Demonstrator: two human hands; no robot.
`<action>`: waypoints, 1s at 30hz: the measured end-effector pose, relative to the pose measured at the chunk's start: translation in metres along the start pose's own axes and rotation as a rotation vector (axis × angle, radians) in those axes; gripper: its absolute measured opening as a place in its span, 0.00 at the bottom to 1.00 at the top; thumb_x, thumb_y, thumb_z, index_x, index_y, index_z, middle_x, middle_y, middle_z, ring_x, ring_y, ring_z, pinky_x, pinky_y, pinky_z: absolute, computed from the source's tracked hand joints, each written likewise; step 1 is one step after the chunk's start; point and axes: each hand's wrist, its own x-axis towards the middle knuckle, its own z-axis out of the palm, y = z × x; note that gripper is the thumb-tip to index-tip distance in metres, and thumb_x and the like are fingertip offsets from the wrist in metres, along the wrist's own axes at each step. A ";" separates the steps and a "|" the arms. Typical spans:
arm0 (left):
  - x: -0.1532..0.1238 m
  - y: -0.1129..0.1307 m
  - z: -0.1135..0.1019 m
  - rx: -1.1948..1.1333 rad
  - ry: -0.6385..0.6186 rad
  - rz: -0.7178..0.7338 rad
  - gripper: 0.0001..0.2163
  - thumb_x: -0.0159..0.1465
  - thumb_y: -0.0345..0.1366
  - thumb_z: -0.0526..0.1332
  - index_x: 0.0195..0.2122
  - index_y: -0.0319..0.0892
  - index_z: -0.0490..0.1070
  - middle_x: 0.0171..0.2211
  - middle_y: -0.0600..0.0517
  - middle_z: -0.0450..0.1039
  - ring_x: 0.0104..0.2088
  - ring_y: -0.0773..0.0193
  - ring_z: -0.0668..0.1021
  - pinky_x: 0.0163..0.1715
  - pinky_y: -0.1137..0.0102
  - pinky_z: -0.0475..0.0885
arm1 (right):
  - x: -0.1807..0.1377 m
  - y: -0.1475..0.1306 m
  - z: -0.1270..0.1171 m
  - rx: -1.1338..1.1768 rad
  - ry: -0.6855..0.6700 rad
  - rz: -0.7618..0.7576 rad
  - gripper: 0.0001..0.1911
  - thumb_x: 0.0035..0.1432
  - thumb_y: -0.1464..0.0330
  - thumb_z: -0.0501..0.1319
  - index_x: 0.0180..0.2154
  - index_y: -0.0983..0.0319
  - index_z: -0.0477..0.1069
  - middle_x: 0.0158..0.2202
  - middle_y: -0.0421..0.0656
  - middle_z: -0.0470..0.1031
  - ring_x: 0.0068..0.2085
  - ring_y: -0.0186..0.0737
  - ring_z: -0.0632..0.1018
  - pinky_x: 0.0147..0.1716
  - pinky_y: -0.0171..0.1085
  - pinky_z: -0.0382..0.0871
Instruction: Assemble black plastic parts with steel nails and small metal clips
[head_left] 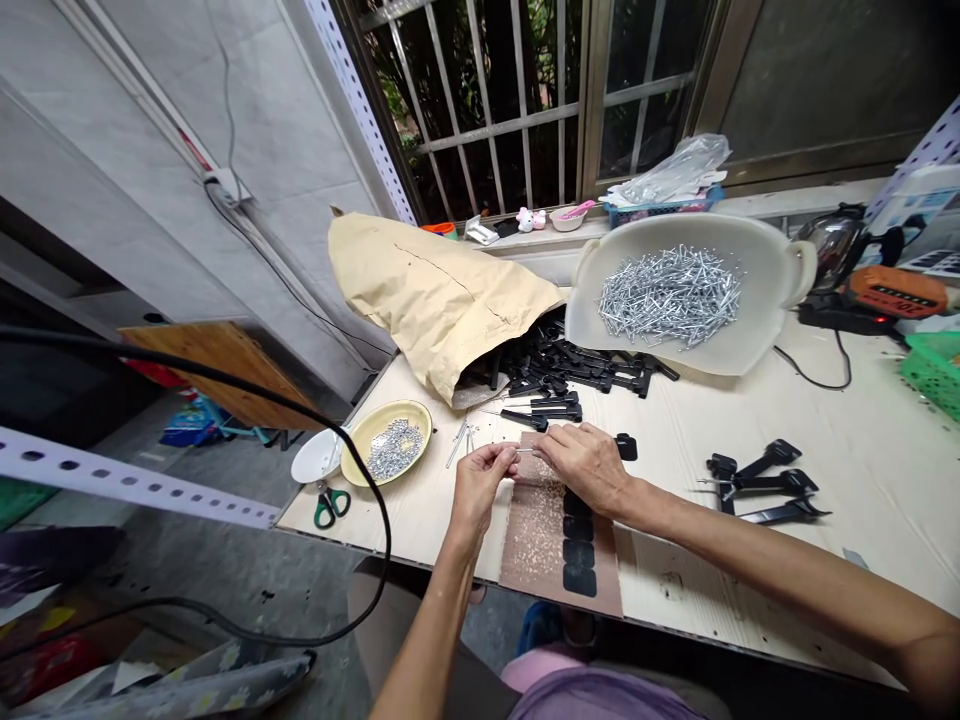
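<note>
Close together, left hand [480,482] pinched a metal pin [525,450]; right hand [586,466] gripped a black piece [626,447] over a board [534,535]

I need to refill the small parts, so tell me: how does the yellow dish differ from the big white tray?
The yellow dish is small and round; the white tray is far larger. The dish holds a small heap of short bits; the tray, a wide pile of long pins. Dish sits front left; tray at the back. Both hold silvery metal.
</note>
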 end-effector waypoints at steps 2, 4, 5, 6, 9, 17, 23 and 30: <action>0.000 0.000 -0.001 0.019 0.004 0.001 0.12 0.53 0.39 0.66 0.34 0.35 0.76 0.26 0.51 0.73 0.24 0.72 0.71 0.27 0.75 0.69 | -0.001 0.000 0.002 0.021 -0.030 0.026 0.10 0.65 0.68 0.50 0.34 0.61 0.68 0.29 0.42 0.70 0.32 0.36 0.68 0.30 0.37 0.51; 0.000 0.001 -0.001 0.020 0.001 -0.012 0.13 0.53 0.40 0.66 0.34 0.35 0.76 0.26 0.51 0.73 0.24 0.71 0.71 0.27 0.74 0.69 | -0.001 0.000 0.003 0.038 -0.049 0.036 0.11 0.65 0.67 0.50 0.35 0.61 0.68 0.31 0.42 0.71 0.33 0.36 0.68 0.29 0.36 0.51; 0.000 0.001 -0.001 0.020 0.001 -0.017 0.13 0.52 0.40 0.66 0.34 0.35 0.76 0.26 0.51 0.73 0.24 0.71 0.71 0.27 0.74 0.69 | -0.002 0.000 0.003 0.046 -0.053 0.030 0.10 0.65 0.68 0.50 0.36 0.61 0.68 0.32 0.43 0.71 0.33 0.36 0.68 0.29 0.36 0.51; 0.000 0.001 -0.001 0.021 0.001 -0.020 0.13 0.52 0.40 0.66 0.34 0.35 0.76 0.26 0.51 0.73 0.23 0.71 0.71 0.27 0.74 0.69 | -0.002 0.000 0.003 0.053 -0.057 0.019 0.10 0.65 0.68 0.50 0.36 0.61 0.69 0.32 0.43 0.71 0.34 0.36 0.69 0.29 0.36 0.52; 0.000 0.001 -0.001 0.041 0.008 -0.015 0.14 0.51 0.40 0.67 0.33 0.35 0.76 0.25 0.51 0.73 0.23 0.71 0.71 0.27 0.73 0.69 | -0.003 0.001 0.003 0.060 -0.068 0.010 0.10 0.65 0.69 0.49 0.35 0.61 0.68 0.31 0.42 0.70 0.32 0.36 0.68 0.28 0.36 0.52; 0.000 0.005 0.003 0.029 -0.008 -0.027 0.14 0.50 0.41 0.67 0.32 0.35 0.76 0.25 0.52 0.73 0.23 0.71 0.71 0.26 0.73 0.70 | -0.003 0.003 0.007 0.099 -0.046 0.046 0.13 0.66 0.67 0.47 0.35 0.61 0.67 0.31 0.41 0.69 0.30 0.33 0.68 0.27 0.33 0.52; 0.000 0.006 0.004 0.022 -0.009 -0.033 0.13 0.51 0.40 0.67 0.32 0.34 0.76 0.24 0.51 0.72 0.23 0.71 0.71 0.26 0.73 0.70 | -0.003 0.005 0.003 0.192 -0.107 0.095 0.12 0.65 0.65 0.48 0.37 0.61 0.68 0.32 0.41 0.68 0.30 0.32 0.69 0.25 0.32 0.53; 0.000 0.009 0.010 0.096 0.000 -0.005 0.12 0.50 0.40 0.68 0.31 0.35 0.77 0.22 0.52 0.72 0.23 0.69 0.71 0.25 0.73 0.69 | -0.001 0.009 0.002 0.471 -0.162 0.201 0.13 0.65 0.64 0.50 0.32 0.62 0.68 0.29 0.40 0.68 0.28 0.31 0.69 0.26 0.30 0.56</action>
